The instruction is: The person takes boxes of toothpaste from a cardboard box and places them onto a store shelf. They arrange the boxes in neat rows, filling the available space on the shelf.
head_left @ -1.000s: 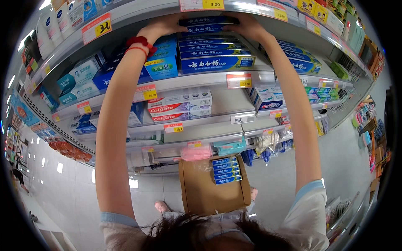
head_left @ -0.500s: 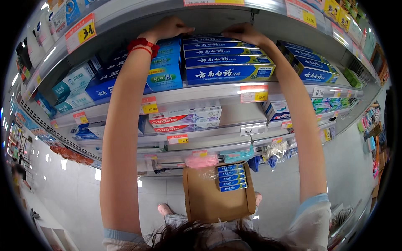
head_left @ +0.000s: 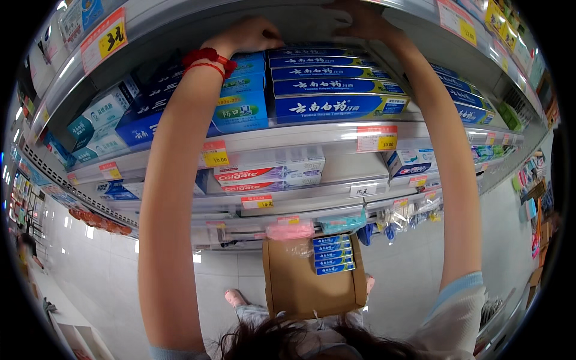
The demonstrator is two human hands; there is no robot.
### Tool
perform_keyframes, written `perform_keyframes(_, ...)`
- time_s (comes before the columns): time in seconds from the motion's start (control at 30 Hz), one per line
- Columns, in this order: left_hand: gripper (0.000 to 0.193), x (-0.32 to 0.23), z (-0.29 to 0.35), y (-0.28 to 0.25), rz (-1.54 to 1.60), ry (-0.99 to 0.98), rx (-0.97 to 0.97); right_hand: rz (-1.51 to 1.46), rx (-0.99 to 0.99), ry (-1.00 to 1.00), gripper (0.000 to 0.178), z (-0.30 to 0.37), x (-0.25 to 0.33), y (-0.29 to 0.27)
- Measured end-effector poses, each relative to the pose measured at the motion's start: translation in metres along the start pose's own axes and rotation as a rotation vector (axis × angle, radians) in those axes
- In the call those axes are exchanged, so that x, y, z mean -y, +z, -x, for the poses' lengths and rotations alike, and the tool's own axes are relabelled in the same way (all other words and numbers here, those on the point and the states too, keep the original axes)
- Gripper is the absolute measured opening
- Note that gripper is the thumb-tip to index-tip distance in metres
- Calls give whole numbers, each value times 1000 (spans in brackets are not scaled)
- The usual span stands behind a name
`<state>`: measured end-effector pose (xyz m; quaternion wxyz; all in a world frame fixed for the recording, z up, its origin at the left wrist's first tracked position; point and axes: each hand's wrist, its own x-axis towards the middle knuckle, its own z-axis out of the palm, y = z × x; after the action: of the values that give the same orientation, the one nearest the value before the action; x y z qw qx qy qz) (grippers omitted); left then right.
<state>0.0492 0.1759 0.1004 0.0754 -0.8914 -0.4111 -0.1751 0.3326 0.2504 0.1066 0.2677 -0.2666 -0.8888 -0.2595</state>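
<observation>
On the upper shelf, a row of blue toothpaste boxes (head_left: 342,108) runs front to back, each box on its long side. My left hand (head_left: 253,36) reaches to the left rear corner of this row, fingers curled together; whatever is in them is hidden. A red band circles that wrist. Behind the row's right rear end, my right hand (head_left: 363,23) is raised off the boxes, its fingers apart and holding nothing. Light-blue toothpaste boxes (head_left: 241,111) stand just left of the row, partly covered by my left forearm.
Below, an open cardboard box (head_left: 288,288) holds several blue toothpaste boxes (head_left: 333,255). More toothpaste boxes (head_left: 270,174) lie on the lower shelf. Price tags (head_left: 377,139) line the shelf edges. Another shelf's edge (head_left: 384,11) hangs over my hands. More blue boxes (head_left: 471,111) stand right of my right forearm.
My right hand has come off the rear boxes and moved up and back, its fingers spreading. My left hand stays at the left rear corner. The view has shifted slightly.
</observation>
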Motion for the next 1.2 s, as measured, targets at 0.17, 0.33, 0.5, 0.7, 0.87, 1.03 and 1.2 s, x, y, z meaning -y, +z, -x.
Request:
perform_keyframes(0.17, 26, -5, 8, -5, -16, -59, -20, -2, 407, 447, 70, 3, 9, 14)
perform_keyframes(0.33, 25, 2, 1, -2, 43, -34, 31, 138, 291, 356, 62, 12, -11, 40)
perform_keyframes(0.5, 41, 8, -7, 5, -58, -104, -112, -138, 334, 382, 43, -10, -5, -24)
perform_keyframes(0.7, 68, 21, 5, 4, 19, -72, -433, -456, 106, 378, 46, -43, 18, -38)
perform_keyframes(0.87, 62, -7, -11, -3, 231, 79, -490, -409, -36, 316, 50, -36, 51, -64)
perform_keyframes(1.03, 46, 17, -27, 2, 368, -25, -475, -328, -136, 97, 54, -41, 97, -65)
perform_keyframes(1.2, 35, 63, -17, 10, 165, -28, -639, -116, 123, 147, 56, -68, 146, -48)
